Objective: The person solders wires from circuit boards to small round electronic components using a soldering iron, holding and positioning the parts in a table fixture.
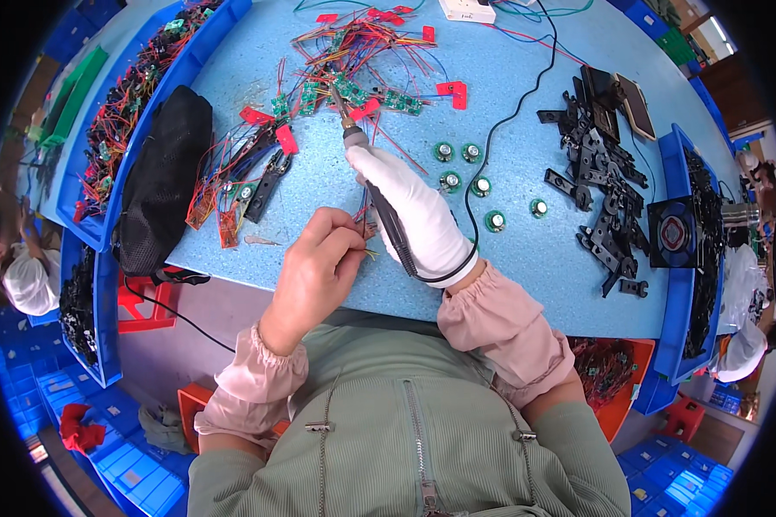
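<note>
My right hand (pixel 418 211), in a white glove, grips a soldering iron (pixel 386 207) with a dark handle. Its metal shaft points away from me, over green circuit boards (pixel 351 89) with red, blue and yellow wires; whether the tip touches one I cannot tell. Close by on the left, my bare left hand (pixel 317 269) has thumb and fingers pinched together on thin wires (pixel 371 253), whose ends poke out beside the fingertips. Several round green parts with silver centres (pixel 482 186) lie right of the glove. Left of my bare hand are a black clip-shaped piece (pixel 268 185) and wired boards (pixel 228 226).
Blue bins (pixel 200 53) full of wired parts line the left side. A black cloth bag (pixel 165 177) rests beside them. Black plastic pieces (pixel 608 202) are heaped at right, near another blue bin (pixel 679 168). The iron's black cable (pixel 517 112) crosses the blue tabletop (pixel 543 284).
</note>
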Available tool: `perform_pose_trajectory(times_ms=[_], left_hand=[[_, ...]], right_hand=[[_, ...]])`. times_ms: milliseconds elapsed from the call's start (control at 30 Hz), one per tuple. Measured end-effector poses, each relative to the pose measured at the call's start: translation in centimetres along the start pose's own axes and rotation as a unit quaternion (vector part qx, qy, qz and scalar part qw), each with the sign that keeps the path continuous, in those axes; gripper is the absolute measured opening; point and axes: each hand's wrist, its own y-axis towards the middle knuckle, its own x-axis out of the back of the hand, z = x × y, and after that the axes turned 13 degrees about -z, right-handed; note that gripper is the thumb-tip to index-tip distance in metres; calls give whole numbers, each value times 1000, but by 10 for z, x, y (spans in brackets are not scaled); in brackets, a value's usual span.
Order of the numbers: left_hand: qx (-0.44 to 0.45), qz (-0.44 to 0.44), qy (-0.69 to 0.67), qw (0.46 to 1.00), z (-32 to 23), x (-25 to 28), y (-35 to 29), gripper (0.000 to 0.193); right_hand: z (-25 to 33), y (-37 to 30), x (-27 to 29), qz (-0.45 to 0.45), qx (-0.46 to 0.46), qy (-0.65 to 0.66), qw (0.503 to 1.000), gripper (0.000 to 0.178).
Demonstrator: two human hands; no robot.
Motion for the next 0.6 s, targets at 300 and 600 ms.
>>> perform_pose_trajectory(times_ms=[300,600], left_hand=[[28,46,-41,998,0,8,6,16],[-33,62,5,998,1,2,8,20]], right_hand=[[24,3,15,-19,-4,-51,999,69],[56,-44,41,-47,-46,-137,988,74]])
